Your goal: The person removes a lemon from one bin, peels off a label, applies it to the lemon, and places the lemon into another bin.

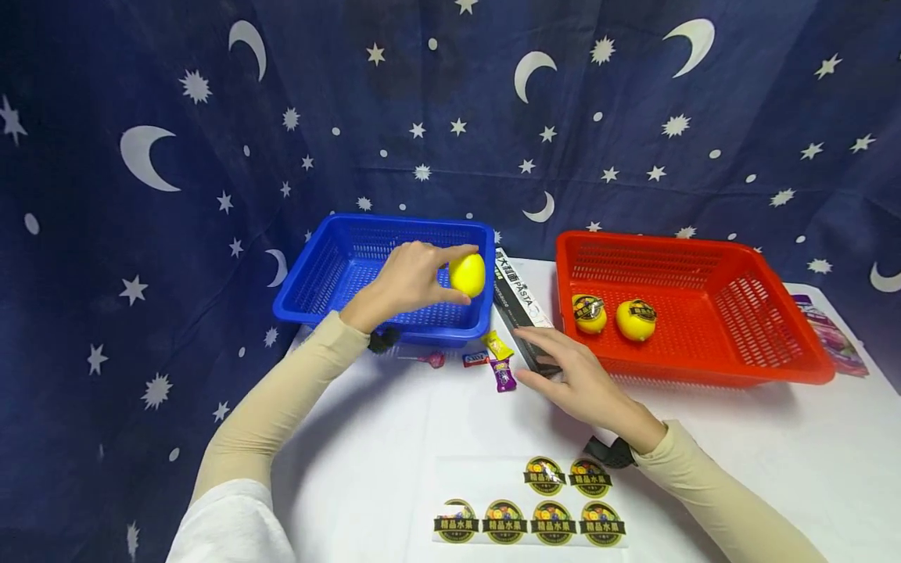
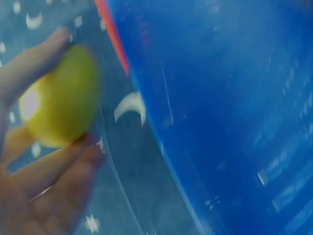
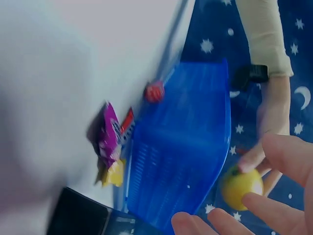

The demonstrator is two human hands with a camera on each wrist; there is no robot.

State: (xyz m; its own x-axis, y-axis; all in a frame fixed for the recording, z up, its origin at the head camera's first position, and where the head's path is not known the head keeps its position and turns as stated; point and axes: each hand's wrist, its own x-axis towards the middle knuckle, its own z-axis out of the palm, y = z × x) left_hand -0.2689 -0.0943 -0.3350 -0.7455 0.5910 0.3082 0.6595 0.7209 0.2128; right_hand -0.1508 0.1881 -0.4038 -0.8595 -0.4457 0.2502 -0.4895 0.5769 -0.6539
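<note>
Pinching the lemon: left hand, blue basket near its fingers!
Opposite sides gripped, likely for steadiness; right hand, fingers relaxed, nothing held, candies near the tips.

Left wrist view — yellow fruit blurred; blue basket cut off at edges

Round stickers bearing the characters "精品水果" line a sheet on the table, the same words on a label on a yellow fruit in a red basket; "PASTA" marks a long carton. A red wrapper's lettering is illegible.
</note>
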